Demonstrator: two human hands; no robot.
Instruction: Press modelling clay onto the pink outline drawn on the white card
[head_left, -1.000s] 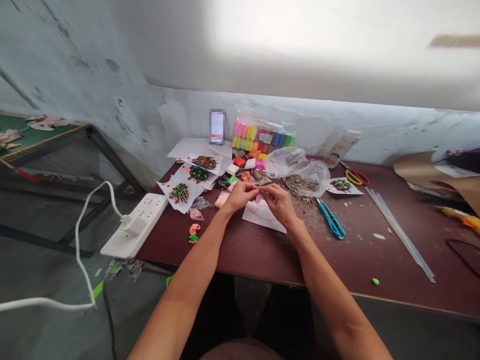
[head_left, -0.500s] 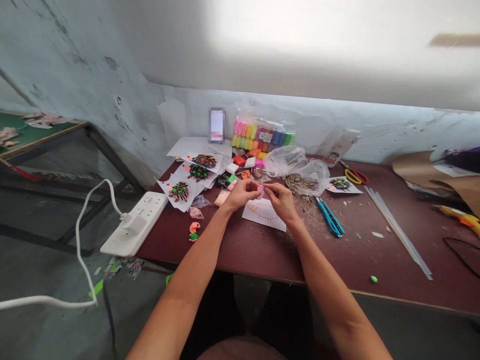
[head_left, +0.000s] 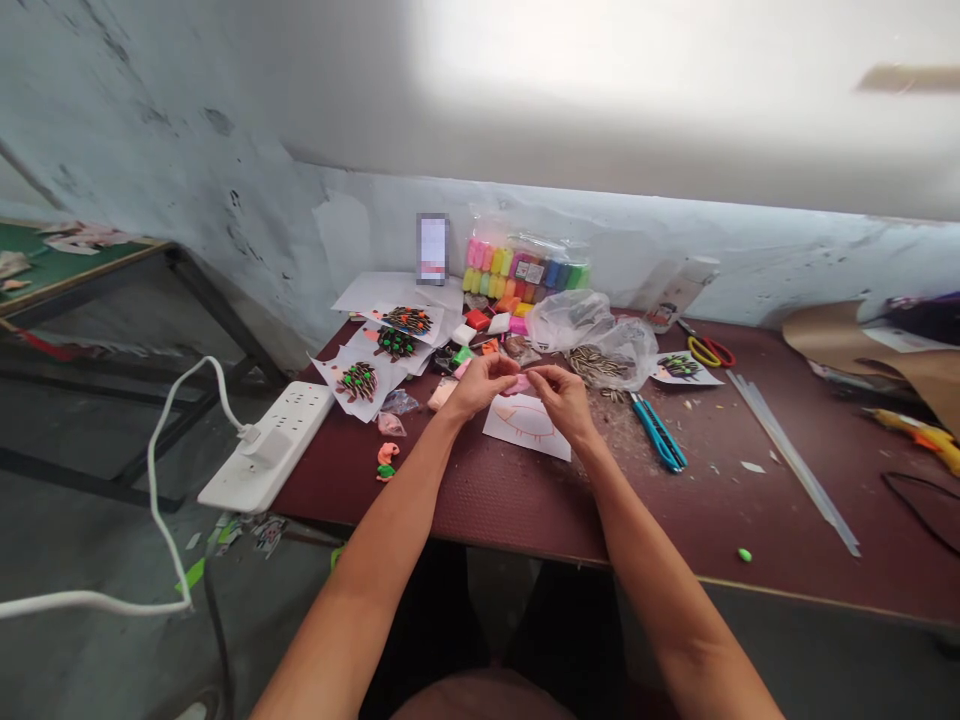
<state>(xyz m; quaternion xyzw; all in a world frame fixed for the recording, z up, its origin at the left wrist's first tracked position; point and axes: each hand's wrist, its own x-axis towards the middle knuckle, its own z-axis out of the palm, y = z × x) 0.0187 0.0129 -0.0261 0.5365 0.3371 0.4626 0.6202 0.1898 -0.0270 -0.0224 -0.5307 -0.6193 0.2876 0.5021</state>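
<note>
A small lump of pink modelling clay (head_left: pixel 519 384) is pinched between the fingertips of my left hand (head_left: pixel 483 386) and my right hand (head_left: pixel 561 398). Both hands hover over a white paper (head_left: pixel 528 430) with an outlined animal drawn on it, its short legs at the bottom. Left of the hands lie packs of clay, among them a pale pink one (head_left: pixel 442 393). To their right, a clear plastic bag (head_left: pixel 630 350) holds striped sunflower seeds (head_left: pixel 594 366). Several finished seed hedgehog pictures (head_left: pixel 358 384) rest at the left.
A blue utility knife (head_left: pixel 660 434), scissors (head_left: pixel 709 351) and clear glue sticks (head_left: pixel 795 465) lie to the right, with a yellow glue gun (head_left: pixel 919 432) beyond. A white power strip (head_left: pixel 270 445) sits at the left edge. A multicoloured clay set (head_left: pixel 525 272) and a phone (head_left: pixel 433 248) stand behind.
The pink clay looks more stretched between my fingertips, and my hands have shifted slightly. Other things keep their places on the table.
</note>
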